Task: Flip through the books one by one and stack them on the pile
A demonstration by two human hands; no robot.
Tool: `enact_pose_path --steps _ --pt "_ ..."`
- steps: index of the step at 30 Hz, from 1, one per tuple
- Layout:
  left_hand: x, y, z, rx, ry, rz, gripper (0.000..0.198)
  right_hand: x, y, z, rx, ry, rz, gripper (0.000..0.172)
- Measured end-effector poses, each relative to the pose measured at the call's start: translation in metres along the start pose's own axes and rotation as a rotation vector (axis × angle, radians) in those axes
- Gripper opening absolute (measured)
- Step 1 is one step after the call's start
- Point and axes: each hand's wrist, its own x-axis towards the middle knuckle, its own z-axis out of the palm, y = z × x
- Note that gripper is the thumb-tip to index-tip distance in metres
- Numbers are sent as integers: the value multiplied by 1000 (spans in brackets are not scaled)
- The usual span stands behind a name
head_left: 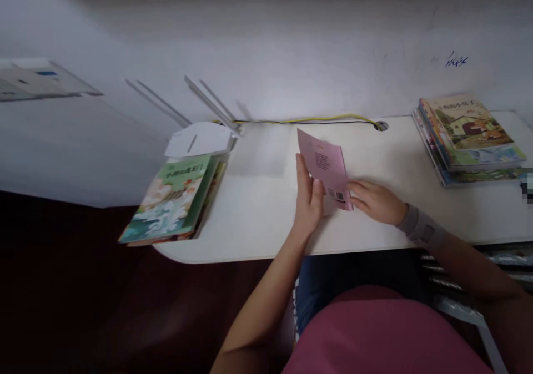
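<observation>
A thin pink book (327,168) is held tilted over the middle of the white desk, its printed back cover with a barcode facing me. My left hand (308,199) grips its left edge, the thumb lying across the lower part of the cover. At the lower right edge, the fingers of my right hand (375,201) pinch the book; a grey band (420,227) is round that wrist. Both hands are closed on the book. The side turned away from me is hidden.
Picture books with a green cover (170,196) lie at the left end, just in front of a white router (202,139) with raised antennas. A stack of books (470,132) sits on the right. Yellow and black cables (308,120) run along the wall into a desk hole (381,125).
</observation>
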Motion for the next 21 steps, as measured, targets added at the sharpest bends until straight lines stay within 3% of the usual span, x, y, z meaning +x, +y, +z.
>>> enact_pose_path --steps 2,5,11,14,21 --pt "12 11 12 41 -110 154 68 -19 29 -5 -116 81 84 36" --pt "23 27 39 200 -306 292 70 -50 63 -9 -266 99 201 41" --pt "15 44 98 695 -679 228 71 -86 77 -12 -333 8 208 42" --pt "6 34 107 845 -776 239 69 -94 72 -12 -362 -12 208 39" --pt "-6 10 105 938 -808 268 69 -101 60 -8 -420 8 205 39"
